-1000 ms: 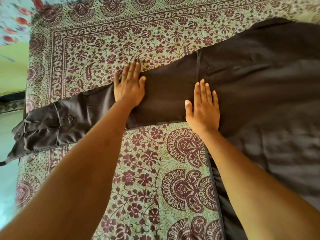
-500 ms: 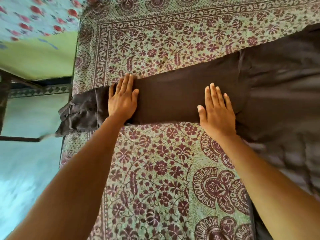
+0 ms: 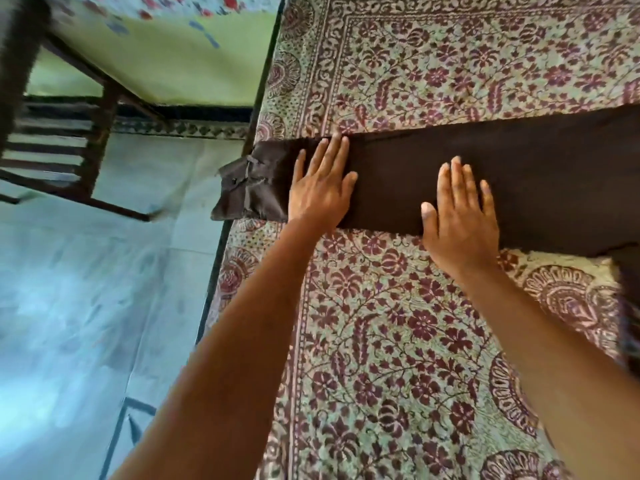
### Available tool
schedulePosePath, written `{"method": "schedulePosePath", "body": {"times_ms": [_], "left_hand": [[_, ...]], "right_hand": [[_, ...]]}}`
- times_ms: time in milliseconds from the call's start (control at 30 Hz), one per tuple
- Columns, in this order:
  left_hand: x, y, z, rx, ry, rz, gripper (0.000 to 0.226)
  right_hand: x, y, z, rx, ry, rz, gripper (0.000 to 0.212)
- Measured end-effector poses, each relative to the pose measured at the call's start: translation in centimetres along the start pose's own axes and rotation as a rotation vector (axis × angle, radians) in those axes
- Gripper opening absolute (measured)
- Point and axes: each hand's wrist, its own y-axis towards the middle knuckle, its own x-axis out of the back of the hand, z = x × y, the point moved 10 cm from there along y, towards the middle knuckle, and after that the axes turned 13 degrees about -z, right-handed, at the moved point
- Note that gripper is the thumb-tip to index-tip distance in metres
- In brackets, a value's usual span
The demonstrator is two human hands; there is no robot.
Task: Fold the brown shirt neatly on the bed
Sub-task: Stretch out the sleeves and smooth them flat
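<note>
The brown shirt point(image 3: 540, 174) lies on the bed with one long sleeve stretched flat to the left; its body runs out of view at the right. The sleeve's cuff point(image 3: 249, 181) hangs crumpled over the bed's left edge. My left hand point(image 3: 320, 187) lies flat, palm down, on the sleeve just right of the cuff. My right hand point(image 3: 459, 216) rests flat, fingers spread, on the sleeve's near edge further right. Neither hand grips the cloth.
The bed is covered by a green sheet with maroon floral print point(image 3: 398, 341). Its left edge point(image 3: 214, 282) drops to a pale blue floor point(image 3: 86, 289). A dark wooden chair point(image 3: 69, 133) stands on the floor at the upper left.
Both hands have slid left along the sleeve toward the cuff, pressing it flat. The view has swung left, showing more floor and the chair.
</note>
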Motion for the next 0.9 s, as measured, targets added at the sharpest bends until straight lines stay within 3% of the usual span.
{"method": "schedulePosePath", "body": {"times_ms": [133,267,400,500,600,733,900], "left_hand": [[1.3,-0.7,8.9,0.161,-0.004,-0.007,0.054],[1.1,-2.9,17.2,0.610,-0.046,0.075,0.054],[4.5,-0.5,12.7,0.448,0.024,-0.107,0.056],[3.4,0.1,4.6,0.175,-0.028,-0.037,0.056],[1.1,-0.8,2.9,0.073,-0.052,0.033,0.056],[1.2,-1.4,8.9,0.133,-0.047,-0.020,0.054],[1.1,-3.5,17.6,0.489,-0.096,0.092,0.048]], "right_hand": [[-0.1,0.0,0.0,-0.003,-0.015,0.020,0.068],[-0.3,-0.1,-0.1,-0.009,-0.057,0.069,0.069],[0.0,0.4,0.5,-0.051,-0.078,0.119,0.065],[0.4,0.2,4.4,0.017,-0.011,0.057,0.068],[-0.7,-0.4,6.2,0.047,0.006,0.065,0.071],[-1.0,-0.5,6.0,0.044,0.005,0.045,0.070],[-1.1,-0.5,6.2,0.048,-0.009,0.048,0.069]]}}
